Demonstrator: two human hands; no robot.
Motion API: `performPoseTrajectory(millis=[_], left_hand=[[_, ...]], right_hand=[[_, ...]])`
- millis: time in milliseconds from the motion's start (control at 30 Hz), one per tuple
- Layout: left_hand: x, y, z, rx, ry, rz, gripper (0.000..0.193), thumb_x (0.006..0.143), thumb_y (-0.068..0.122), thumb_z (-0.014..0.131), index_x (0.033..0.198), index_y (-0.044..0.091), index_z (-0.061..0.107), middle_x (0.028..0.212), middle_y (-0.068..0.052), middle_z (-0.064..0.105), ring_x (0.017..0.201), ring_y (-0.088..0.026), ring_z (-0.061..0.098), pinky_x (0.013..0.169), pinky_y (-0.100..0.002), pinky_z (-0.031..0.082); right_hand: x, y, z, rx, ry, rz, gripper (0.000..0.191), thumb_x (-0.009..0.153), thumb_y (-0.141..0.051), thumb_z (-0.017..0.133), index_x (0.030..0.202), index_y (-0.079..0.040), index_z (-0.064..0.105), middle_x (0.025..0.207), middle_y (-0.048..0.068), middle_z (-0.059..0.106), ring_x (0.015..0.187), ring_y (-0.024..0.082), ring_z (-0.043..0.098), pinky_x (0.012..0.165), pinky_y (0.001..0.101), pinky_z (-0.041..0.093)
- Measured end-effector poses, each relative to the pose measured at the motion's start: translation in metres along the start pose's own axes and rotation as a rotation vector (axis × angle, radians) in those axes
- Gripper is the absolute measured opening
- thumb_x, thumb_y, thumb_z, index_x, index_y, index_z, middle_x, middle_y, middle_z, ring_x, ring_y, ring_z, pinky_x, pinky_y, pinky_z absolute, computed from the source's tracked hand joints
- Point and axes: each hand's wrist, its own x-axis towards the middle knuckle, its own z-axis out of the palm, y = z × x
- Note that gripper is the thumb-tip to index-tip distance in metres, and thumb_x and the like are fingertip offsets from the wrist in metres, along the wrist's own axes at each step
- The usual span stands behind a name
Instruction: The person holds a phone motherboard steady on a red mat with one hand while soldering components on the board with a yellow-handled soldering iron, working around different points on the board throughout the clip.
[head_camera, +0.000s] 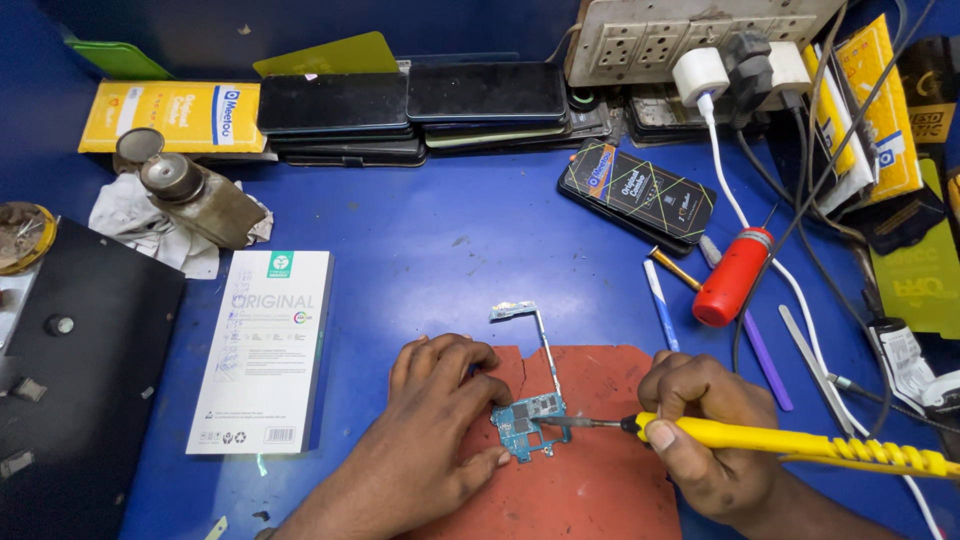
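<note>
At the blue workbench (420, 250), far to the left of my hands, a black box (85, 370) sits at the table's edge with a small metal bottle (200, 200) lying on a white rag (150, 235) beyond it, and a long white carton (265, 350) lies flat just left of my left hand. My left hand (440, 420) rests palm down on the red mat (590, 470), fingers spread and pressing the left edge of a small blue-green circuit board (528, 422), pinning it rather than closing round it. The board lies between my two hands, near the mat's upper edge, with a thin metal strip (535, 335) running up from it away from me. My right hand (700, 430) is clenched round a yellow-handled soldering iron (790, 440), thumb along the handle, its metal tip touching the board's right side. Beyond my right hand lie a red cylindrical tool (735, 275), a white-and-blue pen (660, 300) and a purple stick (765, 360); further back are stacked dark phones (410, 105), a black packet (640, 195), and a power strip (690, 35) with a white charger (700, 75) plugged in
</note>
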Motion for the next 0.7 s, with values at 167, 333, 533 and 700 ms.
performPoseTrajectory(millis=[167,333,533,700], left_hand=[[-0.0002,-0.0017,-0.0001,0.007,0.010,0.016,0.044,0.068,0.022,0.086,0.106,0.008,0.068,0.129,-0.015,0.051,0.131,-0.038,0.039,0.113,-0.054,0.024],[-0.0005,-0.0008,0.0001,-0.006,0.012,0.011,0.044,0.069,0.022,0.085,0.106,0.007,0.068,0.128,-0.015,0.051,0.130,-0.037,0.039,0.112,-0.054,0.025],[-0.0017,0.0007,0.0000,0.007,0.020,0.026,0.044,0.069,0.021,0.085,0.106,0.007,0.068,0.128,-0.015,0.051,0.130,-0.038,0.039,0.112,-0.054,0.024],[-0.0044,0.0004,0.0005,-0.001,0.027,0.032,0.044,0.069,0.022,0.085,0.107,0.007,0.068,0.128,-0.015,0.051,0.131,-0.038,0.039,0.112,-0.054,0.026]], right_hand=[[-0.0001,0.0010,0.0005,0.005,0.003,-0.011,0.010,0.090,-0.008,0.059,0.089,-0.007,0.049,0.077,0.006,0.057,0.067,0.013,0.052,0.062,0.0282,0.048],[0.0002,0.0004,0.0001,0.001,-0.008,-0.017,0.010,0.090,-0.007,0.059,0.089,-0.008,0.050,0.076,0.006,0.057,0.066,0.013,0.052,0.063,0.0285,0.048],[-0.0010,-0.0012,0.0000,0.011,0.000,-0.018,0.010,0.090,-0.007,0.059,0.090,-0.008,0.050,0.076,0.006,0.057,0.066,0.013,0.052,0.064,0.0292,0.049],[-0.0026,-0.0017,0.0012,-0.008,0.008,0.002,0.011,0.089,-0.007,0.059,0.089,-0.008,0.049,0.076,0.007,0.057,0.066,0.013,0.053,0.061,0.0281,0.048]])
